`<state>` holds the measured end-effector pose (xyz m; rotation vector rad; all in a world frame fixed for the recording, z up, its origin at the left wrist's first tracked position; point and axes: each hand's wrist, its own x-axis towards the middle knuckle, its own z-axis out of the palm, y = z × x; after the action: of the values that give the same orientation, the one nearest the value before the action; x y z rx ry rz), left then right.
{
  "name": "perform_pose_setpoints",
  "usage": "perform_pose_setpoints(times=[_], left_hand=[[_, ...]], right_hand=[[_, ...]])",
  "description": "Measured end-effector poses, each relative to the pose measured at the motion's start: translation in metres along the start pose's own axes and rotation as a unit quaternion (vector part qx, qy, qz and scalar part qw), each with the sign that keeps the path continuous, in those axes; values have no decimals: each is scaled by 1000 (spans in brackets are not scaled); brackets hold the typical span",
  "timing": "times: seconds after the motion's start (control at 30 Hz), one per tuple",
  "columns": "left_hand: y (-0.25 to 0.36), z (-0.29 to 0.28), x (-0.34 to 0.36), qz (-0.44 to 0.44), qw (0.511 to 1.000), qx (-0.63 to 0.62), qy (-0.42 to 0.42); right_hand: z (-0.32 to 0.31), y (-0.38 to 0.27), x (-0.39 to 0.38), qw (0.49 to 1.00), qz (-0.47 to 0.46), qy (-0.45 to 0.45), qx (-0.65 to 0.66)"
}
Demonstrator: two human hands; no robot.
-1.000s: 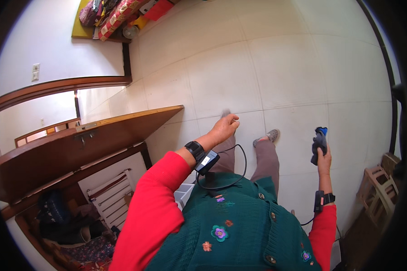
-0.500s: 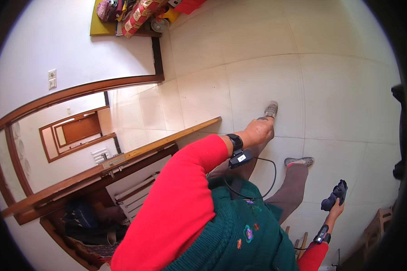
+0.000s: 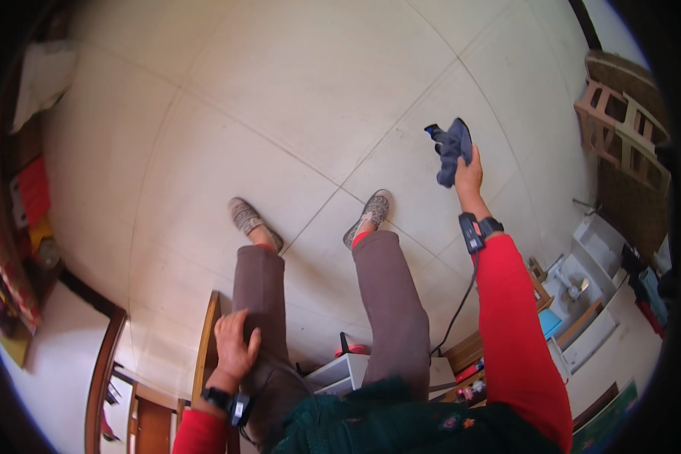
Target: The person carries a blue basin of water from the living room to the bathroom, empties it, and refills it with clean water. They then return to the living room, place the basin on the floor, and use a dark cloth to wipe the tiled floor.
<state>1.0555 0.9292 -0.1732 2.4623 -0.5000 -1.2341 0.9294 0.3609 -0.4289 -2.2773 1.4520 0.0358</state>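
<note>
In my right hand (image 3: 469, 175) is a crumpled bundle of dark grey-blue cloth (image 3: 452, 151), held out over the floor to the front right. The fingers close on its near right side, and a small bright blue bit shows at its far left corner. What kind of cloth item it is, I cannot make out. My left hand (image 3: 237, 344) hangs by my left thigh, thumb apart from the fingers, holding nothing. Beside it stands the edge of a wooden door (image 3: 206, 333). Each wrist wears a black strap with a small box.
Pale tiled floor (image 3: 280, 98) spreads ahead of my feet. To the right are a beige slatted stool (image 3: 620, 129) and a white sink (image 3: 571, 291) with a tap. A white cabinet (image 3: 340, 371) stands behind my legs. Red and yellow items (image 3: 34, 193) lie along the left side.
My view has turned to the right, and the doorway has shifted to the lower left. My right arm now reaches forward with the cloth; my left hand hangs near my thigh.
</note>
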Motion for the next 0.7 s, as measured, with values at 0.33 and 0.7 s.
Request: perform_pose_setpoints(times=[0.33, 0.7], left_hand=[[14, -15, 32, 5, 998, 40, -53], [-6, -40, 44, 9, 998, -7, -58]], right_hand=[[92, 47, 46, 987, 47, -143, -59], [229, -41, 12, 988, 115, -94, 42]])
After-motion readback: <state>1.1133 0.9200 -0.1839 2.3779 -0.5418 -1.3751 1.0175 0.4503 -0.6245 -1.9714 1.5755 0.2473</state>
